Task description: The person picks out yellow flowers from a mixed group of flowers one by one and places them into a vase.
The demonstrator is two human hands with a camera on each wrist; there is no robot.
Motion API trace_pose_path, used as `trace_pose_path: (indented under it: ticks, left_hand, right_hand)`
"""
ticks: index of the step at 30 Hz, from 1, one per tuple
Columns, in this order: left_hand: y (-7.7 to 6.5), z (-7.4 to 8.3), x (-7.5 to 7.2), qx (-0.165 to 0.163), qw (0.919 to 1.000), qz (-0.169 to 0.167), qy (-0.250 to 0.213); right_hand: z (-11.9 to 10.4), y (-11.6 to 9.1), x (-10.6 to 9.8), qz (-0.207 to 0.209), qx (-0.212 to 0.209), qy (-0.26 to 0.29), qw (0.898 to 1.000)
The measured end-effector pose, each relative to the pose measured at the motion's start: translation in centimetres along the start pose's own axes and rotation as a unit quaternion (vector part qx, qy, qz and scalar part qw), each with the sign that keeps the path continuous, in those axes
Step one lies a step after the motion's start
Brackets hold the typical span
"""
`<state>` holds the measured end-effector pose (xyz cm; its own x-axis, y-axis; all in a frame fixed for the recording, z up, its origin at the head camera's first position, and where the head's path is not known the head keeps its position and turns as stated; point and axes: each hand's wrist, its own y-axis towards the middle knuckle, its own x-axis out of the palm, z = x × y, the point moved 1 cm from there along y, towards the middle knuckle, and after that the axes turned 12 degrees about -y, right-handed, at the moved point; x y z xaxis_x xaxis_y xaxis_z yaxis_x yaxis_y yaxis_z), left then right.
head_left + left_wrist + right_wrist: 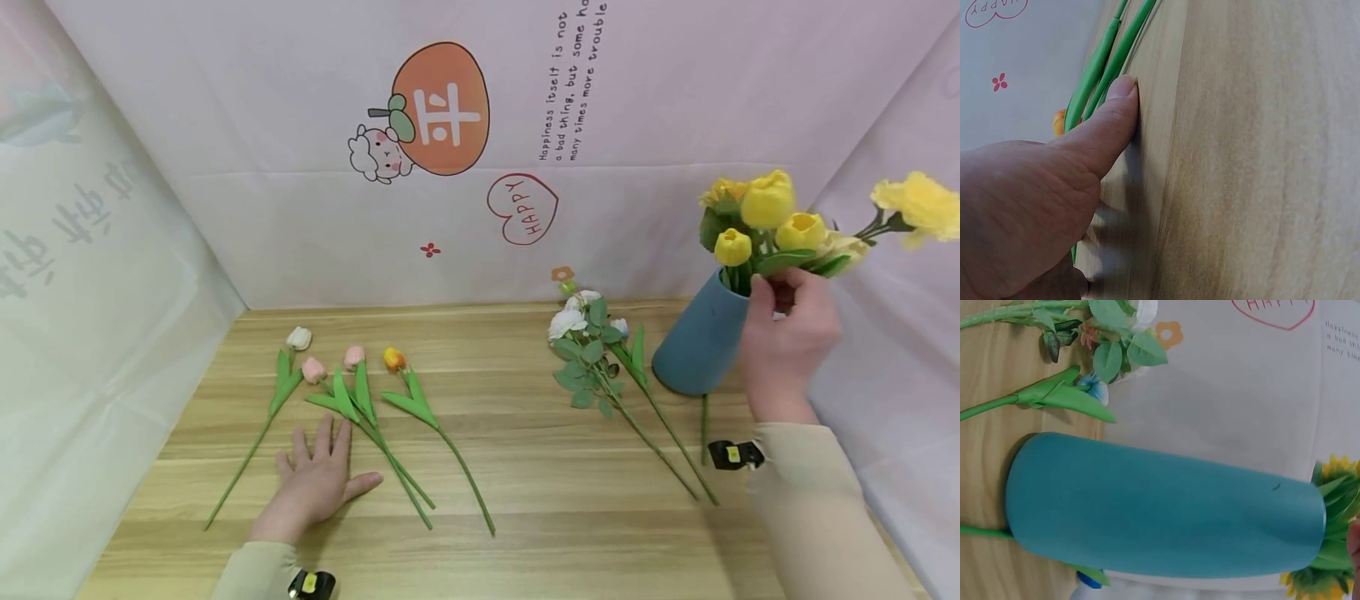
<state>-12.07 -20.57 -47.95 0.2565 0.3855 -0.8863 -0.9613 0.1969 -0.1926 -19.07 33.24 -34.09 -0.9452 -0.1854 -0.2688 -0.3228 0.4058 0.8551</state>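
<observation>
A blue vase [701, 333] stands at the table's right, bearing several yellow tulips [768, 200] and a sunflower [723, 193]. At its mouth, my right hand [791, 333] has curled fingers that seem to pinch the stem of a ruffled yellow flower [922, 204], which leans out to the right; the grip itself is partly hidden. In the right wrist view, only a fingertip shows beside the vase [1166, 506]. My left hand [315, 483] rests on the table with fingers spread, just below two pink tulips [352, 358]. The thumb [1107, 122] lies near green stems in the left wrist view.
A white tulip [298, 338] and an orange tulip [393, 359] lie either side of the pink ones. Left of the vase lie a white rose spray [567, 323] and a blue-white tulip [619, 327]. Another green stem [705, 429] extends beside the vase base. Printed cloth [300, 233] hangs behind.
</observation>
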Motion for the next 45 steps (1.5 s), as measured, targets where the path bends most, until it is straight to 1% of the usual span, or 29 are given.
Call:
trace_pose_path:
  ticks: [7, 12, 20, 24, 27, 30, 32, 34, 37, 40, 42, 44, 45]
  left_hand:
    - [-0.1, 0.0, 0.0, 0.000, 1.0000, 0.001, 0.000]
    - [-0.1, -0.1, 0.0, -0.001, 1.0000, -0.002, -0.001]
    - [0.0, 0.0, 0.0, 0.000, 1.0000, -0.003, -0.007]
    - [0.0, 0.0, 0.1, 0.002, 1.0000, -0.001, -0.006]
    - [0.0, 0.0, 0.0, 0.003, 1.0000, 0.001, -0.007]
    - [-0.1, 0.0, 0.0, 0.004, 1.0000, 0.002, -0.008]
    - [-0.1, -0.1, 0.0, 0.003, 1.0000, 0.001, -0.008]
    - [0.0, -0.1, 0.0, 0.003, 1.0000, 0.001, -0.008]
    - [0.0, -0.2, 0.1, 0.004, 1.0000, 0.002, -0.008]
    - [0.1, -0.2, 0.1, 0.004, 1.0000, 0.000, -0.008]
    - [0.1, -0.3, 0.1, 0.003, 1.0000, -0.001, -0.008]
    - [0.1, -0.3, 0.1, 0.002, 1.0000, -0.002, -0.009]
    - [0.1, -0.2, 0.1, 0.002, 0.9999, -0.003, -0.009]
  right_hand:
    - [1.4, 0.1, 0.0, 0.005, 0.065, -0.022, 0.998]
    - [2.0, -0.1, 0.0, 0.001, 0.087, -0.030, 0.996]
    - [2.7, -0.4, -0.1, -0.038, 0.118, -0.030, 0.992]
    - [3.2, -0.5, 0.0, -0.077, 0.154, -0.042, 0.984]
    - [3.7, -0.8, 0.0, -0.109, 0.189, -0.043, 0.975]
    - [4.4, -1.5, 0.1, -0.131, 0.219, -0.032, 0.966]
    - [4.9, -2.5, 0.1, -0.143, 0.232, -0.028, 0.962]
    - [5.4, -3.8, 0.2, -0.156, 0.233, -0.038, 0.959]
    - [5.9, -5.8, 0.4, -0.183, 0.213, -0.061, 0.958]
    - [5.8, -7.4, 0.7, -0.207, 0.174, -0.073, 0.960]
    - [5.4, -8.2, 1.0, -0.221, 0.145, -0.075, 0.961]
    - [4.8, -8.7, 1.3, -0.240, 0.124, -0.071, 0.960]
    - [4.5, -8.9, 1.4, -0.255, 0.116, -0.069, 0.957]
